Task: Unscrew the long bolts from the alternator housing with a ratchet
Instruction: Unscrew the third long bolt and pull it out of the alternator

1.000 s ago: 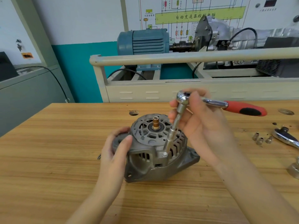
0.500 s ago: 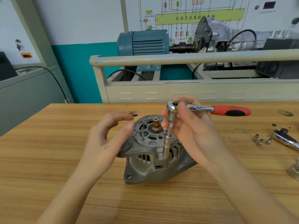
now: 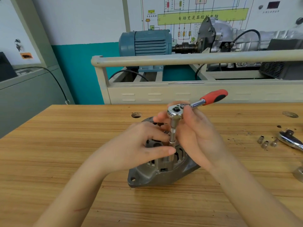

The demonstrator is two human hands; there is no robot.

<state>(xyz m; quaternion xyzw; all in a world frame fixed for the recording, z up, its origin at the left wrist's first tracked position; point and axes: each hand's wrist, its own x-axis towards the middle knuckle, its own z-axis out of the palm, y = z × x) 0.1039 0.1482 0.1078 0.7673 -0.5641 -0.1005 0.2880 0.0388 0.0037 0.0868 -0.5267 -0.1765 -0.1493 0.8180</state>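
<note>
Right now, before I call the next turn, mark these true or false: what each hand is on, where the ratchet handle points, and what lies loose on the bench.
1. The right hand holds the chrome ratchet with the red and black handle at its head. True.
2. The left hand lies flat on the wooden workbench. False: its fingers pinch the socket extension just above the grey cast alternator housing.
3. The ratchet handle points toward the person. False: it points up and right, away from them.
4. Three small loose sockets sit on the bench at right. True.
5. A second chrome ratchet lies beside those sockets. True.
</note>
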